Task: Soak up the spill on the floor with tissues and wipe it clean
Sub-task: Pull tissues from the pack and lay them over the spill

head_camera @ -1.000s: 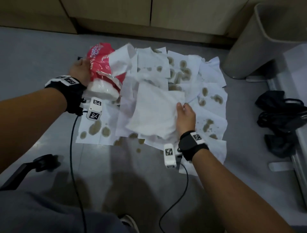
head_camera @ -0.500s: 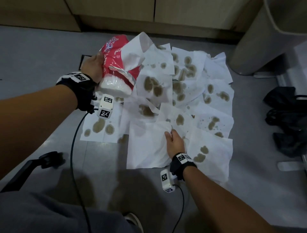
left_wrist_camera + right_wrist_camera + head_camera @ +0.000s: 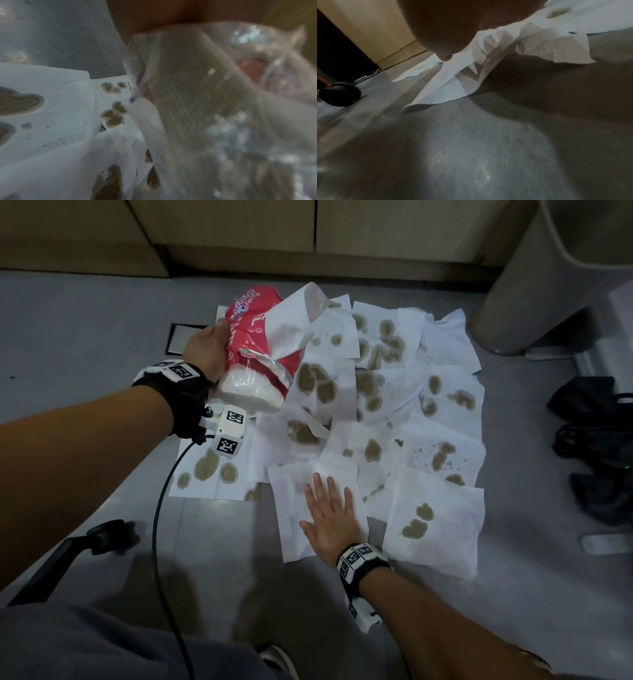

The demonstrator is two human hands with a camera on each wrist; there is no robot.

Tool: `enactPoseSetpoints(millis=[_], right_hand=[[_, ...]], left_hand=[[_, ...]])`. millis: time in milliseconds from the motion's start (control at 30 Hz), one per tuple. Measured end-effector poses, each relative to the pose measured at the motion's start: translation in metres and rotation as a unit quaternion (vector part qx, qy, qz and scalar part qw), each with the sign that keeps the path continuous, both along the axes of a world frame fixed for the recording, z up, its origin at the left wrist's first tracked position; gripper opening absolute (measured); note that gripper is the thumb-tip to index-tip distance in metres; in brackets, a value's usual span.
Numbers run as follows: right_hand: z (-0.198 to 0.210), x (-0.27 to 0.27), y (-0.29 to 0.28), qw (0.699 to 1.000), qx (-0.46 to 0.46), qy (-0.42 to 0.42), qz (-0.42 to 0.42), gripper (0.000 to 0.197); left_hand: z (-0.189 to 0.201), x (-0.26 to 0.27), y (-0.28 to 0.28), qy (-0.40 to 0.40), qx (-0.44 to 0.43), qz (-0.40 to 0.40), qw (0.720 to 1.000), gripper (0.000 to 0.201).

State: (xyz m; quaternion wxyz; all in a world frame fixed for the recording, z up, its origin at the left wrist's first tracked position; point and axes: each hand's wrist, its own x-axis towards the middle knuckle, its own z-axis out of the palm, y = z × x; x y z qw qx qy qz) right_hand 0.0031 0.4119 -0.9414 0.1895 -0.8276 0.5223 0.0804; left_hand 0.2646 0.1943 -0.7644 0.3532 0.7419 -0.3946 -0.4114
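Observation:
Several white tissues (image 3: 442, 402) lie spread over the grey floor (image 3: 85, 337), most blotched with brown wet stains (image 3: 313, 381). My left hand (image 3: 209, 347) grips a red and clear tissue pack (image 3: 255, 350) above their left side, one sheet sticking out of its top. My right hand (image 3: 330, 515) lies flat with straight fingers on a clean tissue (image 3: 291, 501) at the near edge of the pile. In the left wrist view the clear pack (image 3: 214, 108) fills the right, with stained tissues (image 3: 56, 112) below. The right wrist view shows the tissue's edge (image 3: 453, 86) under my palm.
A grey waste bin (image 3: 548, 272) stands at the back right against wooden cabinets (image 3: 308, 231). Black bags (image 3: 599, 440) lie at the right. A black chair base (image 3: 99, 539) and a cable (image 3: 161, 508) are at the near left.
My right hand drew the clean tissue toward me, laid it on the floor at the pile's near edge and flattened on it. The left hand raised the pack slightly.

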Motion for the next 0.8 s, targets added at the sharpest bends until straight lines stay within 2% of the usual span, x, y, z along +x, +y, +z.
enactPoseSetpoints(millis=[167,300,400,467,567,633,700,800], right_hand=[[-0.015,-0.002,-0.007,0.998,0.049,0.038,0.016,0.071],[-0.013,-0.002,-0.006,0.996,0.069,0.056,0.025,0.072],[-0.005,0.003,-0.009,0.996,0.053,0.061,0.025,0.073],[0.000,0.012,-0.012,0.998,0.042,0.043,0.032,0.072],[0.003,0.026,-0.016,0.995,0.077,0.025,0.058,0.070],[0.002,0.030,-0.017,0.992,0.104,0.030,0.064,0.069],[0.003,0.033,-0.019,0.991,0.116,0.027,0.061,0.069],[0.018,0.031,-0.032,0.993,0.115,-0.032,0.028,0.065]], left_hand=[[-0.006,-0.007,0.005,0.008,-0.008,-0.033,0.999,0.060],[-0.012,-0.010,0.008,0.014,-0.006,-0.057,0.998,0.052],[-0.010,-0.011,0.010,-0.002,-0.016,-0.071,0.997,0.052],[-0.010,-0.011,0.010,-0.006,-0.018,-0.075,0.997,0.055],[-0.007,-0.017,0.010,-0.016,-0.027,-0.083,0.996,0.055],[-0.004,-0.024,0.011,0.008,-0.032,-0.085,0.996,0.053],[-0.005,-0.027,0.012,0.028,-0.020,-0.081,0.996,0.053],[-0.009,-0.026,0.010,0.025,-0.006,-0.087,0.996,0.053]])
